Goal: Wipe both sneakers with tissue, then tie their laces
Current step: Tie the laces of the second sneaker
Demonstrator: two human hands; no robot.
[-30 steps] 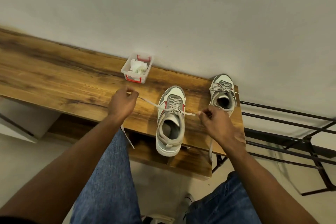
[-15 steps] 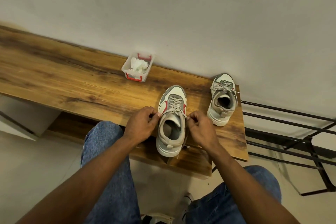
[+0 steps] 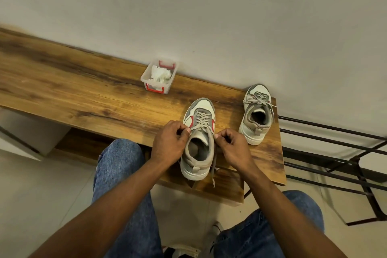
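A white, grey and red sneaker (image 3: 199, 148) stands on the wooden bench (image 3: 83, 98), heel toward me and partly over the front edge. My left hand (image 3: 169, 142) pinches its lace at the left of the tongue. My right hand (image 3: 232, 146) pinches the lace at the right side. A loose lace end (image 3: 213, 172) hangs down past the heel. The second sneaker (image 3: 256, 115) stands to the right near the wall, its laces in a bow. A clear tub with red clips (image 3: 159, 76) holds crumpled tissue.
The bench ends just right of the second sneaker. A black metal rack (image 3: 335, 153) stands beyond that end. A lower shelf (image 3: 219, 188) sits under the bench. My knees in blue jeans are below the hands.
A second ago my hands were spread wide, pulling the lace taut to both sides. They have come in close to the sneaker's tongue and hold the lace there.
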